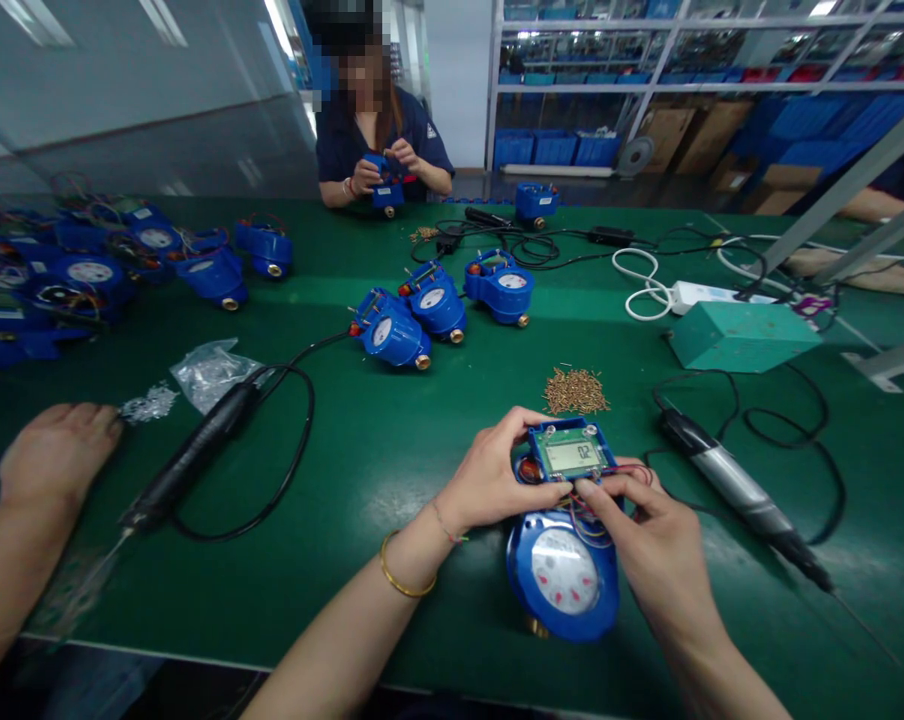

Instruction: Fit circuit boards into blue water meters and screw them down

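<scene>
A blue water meter (pixel 523 575) with a round white dial lies in front of me, its box end turned away. In that box sits a green circuit board (pixel 546 440) with a lit display. My left hand (pixel 489 475) is closed round the box's left side, thumb along the near edge. My right hand (pixel 658 540) grips the opposite side, its thumb pressed at the board's near edge beside thin red and dark wires (pixel 632 468). The fingertips behind the box are hidden. Just beyond it lies a heap of brass-coloured screws (pixel 576 390).
Electric screwdrivers lie right (pixel 744 490) and left (pixel 197 450), with looping cables. Several blue meters (pixel 392 335) stand mid-table; more pile up far left. A co-worker's hand (pixel 54 455) rests near a plastic bag (pixel 216 375). Across sits another person (pixel 377 150). A green box (pixel 744 337) stands right.
</scene>
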Available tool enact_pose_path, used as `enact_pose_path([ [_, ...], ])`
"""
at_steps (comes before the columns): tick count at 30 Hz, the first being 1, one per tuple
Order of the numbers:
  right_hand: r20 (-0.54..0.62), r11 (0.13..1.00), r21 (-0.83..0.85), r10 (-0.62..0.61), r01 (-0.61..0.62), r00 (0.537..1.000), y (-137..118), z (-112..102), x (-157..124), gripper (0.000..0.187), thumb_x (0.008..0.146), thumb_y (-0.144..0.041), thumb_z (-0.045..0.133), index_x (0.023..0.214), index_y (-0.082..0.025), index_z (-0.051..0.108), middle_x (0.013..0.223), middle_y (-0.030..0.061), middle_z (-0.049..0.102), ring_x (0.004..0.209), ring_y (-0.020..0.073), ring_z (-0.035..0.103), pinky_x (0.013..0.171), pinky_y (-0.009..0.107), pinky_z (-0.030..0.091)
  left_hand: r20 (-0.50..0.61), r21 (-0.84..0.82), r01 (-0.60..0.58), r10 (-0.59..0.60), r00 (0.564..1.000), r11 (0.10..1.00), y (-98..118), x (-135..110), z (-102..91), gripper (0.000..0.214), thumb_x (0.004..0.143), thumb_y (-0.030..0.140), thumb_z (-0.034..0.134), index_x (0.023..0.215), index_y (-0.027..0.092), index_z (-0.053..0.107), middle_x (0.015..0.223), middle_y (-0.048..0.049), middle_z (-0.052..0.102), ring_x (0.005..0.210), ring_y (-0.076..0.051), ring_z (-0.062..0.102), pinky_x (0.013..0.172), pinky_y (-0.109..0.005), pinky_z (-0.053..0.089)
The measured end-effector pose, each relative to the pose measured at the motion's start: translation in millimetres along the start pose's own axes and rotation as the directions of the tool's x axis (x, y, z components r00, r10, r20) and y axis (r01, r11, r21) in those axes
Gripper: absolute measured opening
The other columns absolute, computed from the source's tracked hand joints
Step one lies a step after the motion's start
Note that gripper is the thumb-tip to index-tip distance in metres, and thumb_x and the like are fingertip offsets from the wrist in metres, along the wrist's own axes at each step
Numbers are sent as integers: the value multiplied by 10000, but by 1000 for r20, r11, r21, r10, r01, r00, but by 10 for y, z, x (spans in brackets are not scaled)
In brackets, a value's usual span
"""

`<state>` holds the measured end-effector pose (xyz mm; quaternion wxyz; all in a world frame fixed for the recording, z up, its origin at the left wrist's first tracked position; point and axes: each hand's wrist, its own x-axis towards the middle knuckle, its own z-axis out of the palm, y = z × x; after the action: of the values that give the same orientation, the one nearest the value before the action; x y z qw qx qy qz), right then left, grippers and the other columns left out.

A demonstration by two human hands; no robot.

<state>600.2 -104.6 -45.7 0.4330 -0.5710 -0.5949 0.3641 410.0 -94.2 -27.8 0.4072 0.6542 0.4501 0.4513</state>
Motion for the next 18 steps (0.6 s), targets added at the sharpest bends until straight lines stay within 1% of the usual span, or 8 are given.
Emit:
enact_pose_path([
  [2, 9, 1000, -4, -6, 6, 1000, 2, 0, 4, 305, 750, -499, 737, 647, -213, 717, 819, 61, 647, 888, 245, 555, 822, 366, 419, 11, 20, 19, -19, 1000, 1000, 32, 30, -8, 633, 673, 369, 863, 1210, 168, 592, 1167, -105, 719, 1037, -263, 710, 913, -363, 569],
  [5, 16, 1000, -17, -18, 19, 1000, 4, -8, 4, 299, 757, -486, 725, 644, -209, 711, 822, 62, 643, 890, 245, 553, 817, 361, 418, -35, 26, 42, -41, 999, 999, 79, 50, 38, 665, 655, 428, 881, 1221, 194, 620, 1195, -88, 720, 1085, -266, 693, 979, -375, 538],
  [9, 7, 999, -35, -41, 41, 999, -2, -23, -5, 301, 754, -473, 708, 616, -206, 697, 817, 69, 631, 918, 255, 545, 833, 368, 415, -139, 20, 90, -86, 987, 996, 95, 43, 177, 592, 652, 404, 882, 1155, 198, 649, 1093, -66, 748, 1008, -250, 714, 916, -361, 567],
  [12, -2, 998, -36, -52, 52, 999, -10, -24, -19, 294, 768, -462, 700, 623, -206, 698, 831, 72, 634, 938, 257, 548, 858, 378, 418, -212, 44, 76, -65, 975, 996, 77, 33, 262, 525, 659, 351, 858, 1118, 201, 653, 1034, -55, 755, 938, -239, 727, 852, -354, 591],
  [15, -7, 999, -21, -47, 47, 999, -6, -25, -40, 289, 773, -455, 698, 626, -206, 697, 833, 76, 642, 943, 256, 561, 871, 386, 434, -261, 96, 49, -22, 965, 994, 74, 22, 298, 500, 645, 326, 846, 1091, 206, 655, 997, -44, 759, 883, -228, 733, 818, -346, 602],
  [18, -21, 1000, -2, -30, 30, 999, 5, -38, -70, 260, 748, -467, 728, 706, -210, 737, 881, 81, 658, 958, 255, 581, 890, 392, 453, -289, 146, 30, 14, 957, 989, 98, 7, 300, 510, 635, 331, 852, 1088, 211, 653, 982, -31, 762, 848, -215, 733, 811, -338, 602],
])
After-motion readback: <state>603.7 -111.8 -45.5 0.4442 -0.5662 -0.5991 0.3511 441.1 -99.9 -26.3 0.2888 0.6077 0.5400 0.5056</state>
